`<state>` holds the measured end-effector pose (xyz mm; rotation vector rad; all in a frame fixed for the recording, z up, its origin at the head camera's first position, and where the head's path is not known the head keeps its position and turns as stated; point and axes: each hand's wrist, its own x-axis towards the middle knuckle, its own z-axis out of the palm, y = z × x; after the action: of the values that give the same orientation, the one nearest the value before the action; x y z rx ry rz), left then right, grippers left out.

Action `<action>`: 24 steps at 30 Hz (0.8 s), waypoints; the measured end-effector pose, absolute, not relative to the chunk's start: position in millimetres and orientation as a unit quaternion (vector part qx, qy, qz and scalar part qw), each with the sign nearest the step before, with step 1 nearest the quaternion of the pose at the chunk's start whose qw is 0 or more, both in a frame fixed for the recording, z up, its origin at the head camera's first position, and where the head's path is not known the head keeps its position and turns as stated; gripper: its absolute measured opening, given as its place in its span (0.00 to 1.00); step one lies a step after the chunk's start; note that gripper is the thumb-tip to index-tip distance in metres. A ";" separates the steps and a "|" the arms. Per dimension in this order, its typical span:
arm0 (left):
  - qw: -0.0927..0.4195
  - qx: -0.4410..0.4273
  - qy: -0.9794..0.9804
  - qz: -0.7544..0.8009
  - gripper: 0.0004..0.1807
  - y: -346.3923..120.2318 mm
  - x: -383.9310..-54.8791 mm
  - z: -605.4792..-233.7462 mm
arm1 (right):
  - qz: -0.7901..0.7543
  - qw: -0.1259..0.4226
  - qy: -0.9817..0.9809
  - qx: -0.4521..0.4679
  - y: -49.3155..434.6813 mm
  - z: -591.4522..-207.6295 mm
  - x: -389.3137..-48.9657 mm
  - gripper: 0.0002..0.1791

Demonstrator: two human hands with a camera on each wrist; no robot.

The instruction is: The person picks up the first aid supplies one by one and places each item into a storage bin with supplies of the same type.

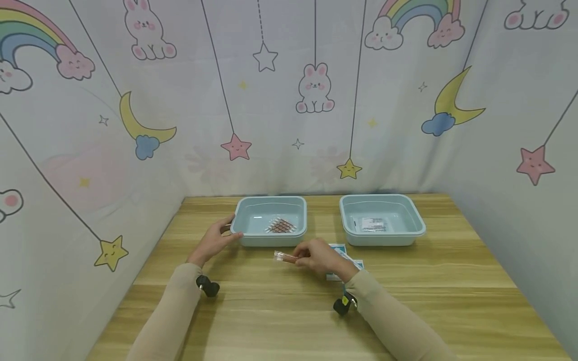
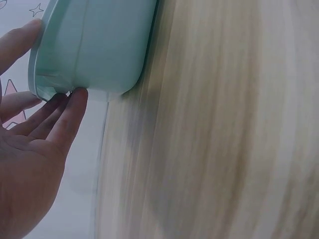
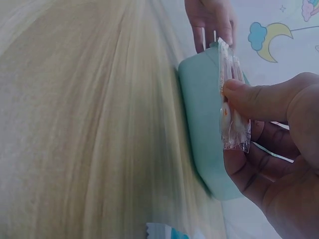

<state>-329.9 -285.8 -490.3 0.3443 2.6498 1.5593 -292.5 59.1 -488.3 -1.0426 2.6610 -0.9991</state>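
Note:
In the head view, my left hand point(image 1: 215, 241) grips the left corner of a pale blue plastic basin point(image 1: 271, 241). Its thumb lies on the rim and its fingers reach around the end wall, as the left wrist view also shows. My right hand point(image 1: 318, 254) pinches a small clear packet point(image 3: 233, 119) of brown-tubed cotton swabs between thumb and fingers. That packet is held in front of the basin, over the table. Several swabs point(image 1: 281, 225) with white tips and brown shafts lie inside the basin, toward its right side.
A second pale blue basin point(image 1: 384, 240) stands to the right, with clear printed packets point(image 1: 373, 224) in it. White and blue packets point(image 1: 336, 247) lie on the wooden table point(image 1: 271, 321), partly hidden behind my right hand and wrist. A patterned curtain point(image 1: 280, 120) hangs behind the basins.

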 end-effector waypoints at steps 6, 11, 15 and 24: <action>0.025 0.112 0.858 0.501 0.44 -285.0 -329.3 -489.2 | -0.338 0.046 0.876 -0.342 61.0 -479.1 -290.5 0.06; 0.025 0.110 0.860 0.497 0.43 -284.9 -328.7 -489.6 | -0.354 0.042 0.867 -0.348 61.2 -477.9 -290.7 0.07; 0.025 0.108 0.862 0.495 0.43 -285.0 -328.0 -490.5 | -0.360 0.040 0.864 -0.351 60.8 -478.7 -291.6 0.07; 0.021 0.112 0.859 0.498 0.44 -284.3 -329.0 -490.1 | -0.376 0.039 0.862 -0.339 60.3 -468.2 -287.6 0.06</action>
<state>-329.0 -284.3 -490.1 0.3482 2.6641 1.5449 -287.6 60.3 -468.2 -1.0397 2.6414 -1.1520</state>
